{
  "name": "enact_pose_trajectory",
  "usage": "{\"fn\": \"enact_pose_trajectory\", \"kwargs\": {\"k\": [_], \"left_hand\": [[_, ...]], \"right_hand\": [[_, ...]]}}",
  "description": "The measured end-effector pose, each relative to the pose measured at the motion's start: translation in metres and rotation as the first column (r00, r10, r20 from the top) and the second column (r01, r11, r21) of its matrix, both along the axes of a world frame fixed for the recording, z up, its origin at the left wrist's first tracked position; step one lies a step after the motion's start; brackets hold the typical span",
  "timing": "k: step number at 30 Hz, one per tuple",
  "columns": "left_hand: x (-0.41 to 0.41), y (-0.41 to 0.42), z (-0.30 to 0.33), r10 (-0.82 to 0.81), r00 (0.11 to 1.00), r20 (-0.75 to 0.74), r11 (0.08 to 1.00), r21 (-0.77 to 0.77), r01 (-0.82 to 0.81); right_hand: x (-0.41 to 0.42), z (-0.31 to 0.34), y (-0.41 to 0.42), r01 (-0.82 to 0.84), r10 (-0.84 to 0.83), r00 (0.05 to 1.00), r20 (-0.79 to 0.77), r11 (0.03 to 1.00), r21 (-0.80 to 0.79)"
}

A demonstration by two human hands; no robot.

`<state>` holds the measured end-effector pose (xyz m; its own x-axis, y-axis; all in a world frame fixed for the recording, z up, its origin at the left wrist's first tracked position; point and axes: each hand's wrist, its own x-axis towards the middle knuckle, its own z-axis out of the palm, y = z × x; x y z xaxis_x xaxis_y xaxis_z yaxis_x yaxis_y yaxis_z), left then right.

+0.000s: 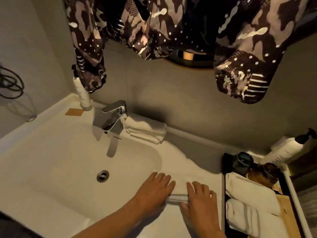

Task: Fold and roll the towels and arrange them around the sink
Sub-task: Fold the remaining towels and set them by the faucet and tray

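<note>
A white towel (180, 170) lies spread flat on the counter to the right of the sink basin (72, 169). Its near end is rolled up into a short roll (178, 198). My left hand (154, 191) and my right hand (200, 201) both press on that roll, fingers flat on the cloth, one at each end. A folded white towel (145, 129) rests against the wall just right of the faucet (115, 115). Two rolled white towels (248, 191) (243, 219) lie in a dark tray (224, 184) at the right.
A white pump bottle (83, 93) stands in the back left corner, another (288, 148) at the far right. Two dark cups (243, 162) (267, 174) sit in the tray's far end. A camouflage garment (171, 23) hangs overhead. A tan coaster (74, 112) lies by the left bottle.
</note>
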<state>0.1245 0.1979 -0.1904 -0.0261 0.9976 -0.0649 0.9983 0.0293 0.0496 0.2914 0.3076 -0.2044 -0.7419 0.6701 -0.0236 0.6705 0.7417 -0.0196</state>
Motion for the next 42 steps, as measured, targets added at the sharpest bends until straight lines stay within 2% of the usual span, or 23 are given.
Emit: {"fn": "enact_pose_trajectory", "kwargs": {"k": [5,8,13,18,21,22,24,27,33,37,42], "left_hand": [[-0.041,0.107,-0.005,-0.055,0.993,-0.109,0.992,0.104,0.066],[-0.059,0.157,-0.011,-0.002,0.99,-0.138,0.994,0.11,0.018],[-0.091,0.203,-0.026,0.109,0.983,-0.149,0.991,0.089,-0.096],[-0.082,0.195,-0.039,0.123,0.99,-0.072,0.99,0.085,-0.117],[-0.087,0.19,-0.043,0.154,0.976,-0.153,0.983,0.128,-0.135],[-0.09,0.196,-0.042,0.164,0.975,-0.153,0.981,0.127,-0.145],[-0.09,0.205,-0.029,0.184,0.974,-0.134,0.982,0.059,-0.177],[-0.081,0.202,-0.006,0.16,0.974,-0.163,0.987,0.012,-0.16],[-0.077,0.179,0.005,0.132,0.969,-0.209,0.99,0.086,-0.116],[-0.077,0.166,0.007,0.136,0.967,-0.217,0.986,0.123,-0.111],[-0.07,0.155,0.009,0.108,0.984,-0.142,0.976,0.201,-0.078]], "right_hand": [[-0.033,0.005,0.079,0.067,-0.071,0.993,0.098,0.997,0.043],[-0.061,0.003,0.119,0.155,-0.162,0.984,0.074,0.984,0.087],[-0.105,-0.023,0.158,0.222,-0.224,0.974,0.034,0.974,0.054],[-0.108,-0.031,0.152,0.209,-0.208,0.977,-0.039,0.977,0.034],[-0.11,-0.024,0.151,0.198,-0.197,0.98,-0.03,0.98,0.035],[-0.112,-0.019,0.155,0.182,-0.182,0.983,-0.029,0.983,-0.008],[-0.115,-0.005,0.161,0.181,-0.183,0.983,-0.009,0.976,-0.118],[-0.114,0.009,0.154,0.137,-0.133,0.99,0.037,0.984,-0.115],[-0.102,0.02,0.136,0.101,-0.102,0.994,-0.043,0.994,-0.037],[-0.101,0.018,0.128,0.157,-0.165,0.985,-0.039,0.975,-0.156],[-0.097,0.028,0.116,0.171,-0.184,0.979,-0.086,0.975,-0.141]]}}
